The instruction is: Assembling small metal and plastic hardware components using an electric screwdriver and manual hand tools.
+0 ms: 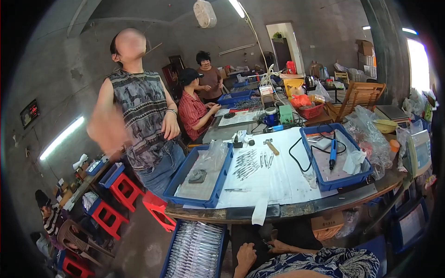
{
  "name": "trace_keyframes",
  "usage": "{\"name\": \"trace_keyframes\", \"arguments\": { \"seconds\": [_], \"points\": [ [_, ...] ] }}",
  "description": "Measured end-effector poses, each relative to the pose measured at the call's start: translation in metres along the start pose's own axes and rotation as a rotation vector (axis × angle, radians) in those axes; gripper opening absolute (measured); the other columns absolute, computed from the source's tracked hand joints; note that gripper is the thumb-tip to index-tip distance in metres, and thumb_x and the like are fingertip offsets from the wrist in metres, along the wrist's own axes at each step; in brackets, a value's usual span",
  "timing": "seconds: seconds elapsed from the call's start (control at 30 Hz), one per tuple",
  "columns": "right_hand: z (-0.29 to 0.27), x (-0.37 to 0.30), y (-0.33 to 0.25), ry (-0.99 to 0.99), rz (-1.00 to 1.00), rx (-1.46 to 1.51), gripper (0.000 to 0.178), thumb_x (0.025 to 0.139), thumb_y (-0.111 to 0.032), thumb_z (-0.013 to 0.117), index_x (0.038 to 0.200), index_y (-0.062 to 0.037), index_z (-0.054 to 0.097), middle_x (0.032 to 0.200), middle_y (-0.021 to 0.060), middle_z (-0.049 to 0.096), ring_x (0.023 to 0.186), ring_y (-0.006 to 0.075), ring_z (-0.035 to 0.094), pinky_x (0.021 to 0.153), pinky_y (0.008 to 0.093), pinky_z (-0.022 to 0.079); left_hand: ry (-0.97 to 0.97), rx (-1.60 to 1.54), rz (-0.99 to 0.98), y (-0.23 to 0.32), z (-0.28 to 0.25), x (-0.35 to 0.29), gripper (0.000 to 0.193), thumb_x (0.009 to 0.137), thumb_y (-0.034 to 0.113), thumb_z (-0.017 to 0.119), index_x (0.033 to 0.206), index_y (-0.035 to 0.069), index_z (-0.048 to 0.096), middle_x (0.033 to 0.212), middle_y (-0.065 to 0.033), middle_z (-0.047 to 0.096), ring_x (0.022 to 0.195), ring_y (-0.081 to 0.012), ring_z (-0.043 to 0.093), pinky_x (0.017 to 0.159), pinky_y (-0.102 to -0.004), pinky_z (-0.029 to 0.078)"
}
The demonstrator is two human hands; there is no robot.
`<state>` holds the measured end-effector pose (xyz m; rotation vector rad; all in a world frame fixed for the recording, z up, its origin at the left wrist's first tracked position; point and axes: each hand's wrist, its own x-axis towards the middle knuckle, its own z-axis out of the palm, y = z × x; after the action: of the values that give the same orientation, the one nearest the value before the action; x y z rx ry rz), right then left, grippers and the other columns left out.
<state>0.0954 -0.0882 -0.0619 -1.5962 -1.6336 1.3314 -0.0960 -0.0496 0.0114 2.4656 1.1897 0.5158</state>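
My left hand [246,254] is curled closed over my dark-clad lap, below the table's front edge. Just beside it, my right hand [278,246] has its fingers drawn together near a small dark shape. What either hand holds, if anything, is too small to make out. Left of my hands stands a blue crate [168,250] full of slim silvery pieces in clear wrapping. On the table, white paper [291,173] carries rows of slim metal pieces [246,165], one separate slim piece [238,190] and a wooden-handled hammer [271,147].
A blue tray [211,203] with a plastic bag and grey block is at left. Another blue tray [343,184] holds a blue corded electric screwdriver [333,155]. A person [143,102] stands at the left; others are farther back. Red stools [109,217] stand on the floor.
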Motion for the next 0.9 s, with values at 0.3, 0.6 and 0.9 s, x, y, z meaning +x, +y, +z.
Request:
{"name": "trace_keyframes", "arguments": {
  "seconds": [0.3,0.6,0.9],
  "points": [
    [-0.001,0.000,0.000,0.025,0.017,0.080,0.050,0.069,-0.018,0.056,0.115,0.0015,0.054,0.109,0.0204,0.058,0.101,0.0308,0.055,0.086,0.0375,0.042,-0.078,0.031,0.055,-0.005,0.008,0.013,0.025,0.072,0.012,0.063,0.096,0.005,0.060,0.085,-0.0159,0.059,0.082,-0.0339,0.059,0.072,-0.0411,0.048],
    [0.011,0.016,0.039,0.045,-0.059,0.093,0.046,0.069,-0.022,0.058,0.109,0.0012,0.059,0.093,0.0177,0.064,0.083,0.0251,0.061,0.074,0.0351,0.046,-0.094,0.046,0.182,0.002,0.006,0.012,0.029,0.074,0.013,0.062,0.101,0.006,0.054,0.088,-0.0165,0.061,0.085,-0.0337,0.060,0.073,-0.0419,0.048],
    [0.011,0.012,0.032,0.000,-0.104,-0.019,0.045,0.068,-0.023,0.058,0.105,0.0019,0.059,0.094,0.0187,0.062,0.087,0.0290,0.060,0.074,0.0370,0.046,-0.192,0.030,0.106,-0.005,0.024,0.011,0.026,0.076,0.013,0.060,0.100,0.006,0.054,0.089,-0.0165,0.061,0.086,-0.0341,0.059,0.074,-0.0419,0.047]
  ]
}}
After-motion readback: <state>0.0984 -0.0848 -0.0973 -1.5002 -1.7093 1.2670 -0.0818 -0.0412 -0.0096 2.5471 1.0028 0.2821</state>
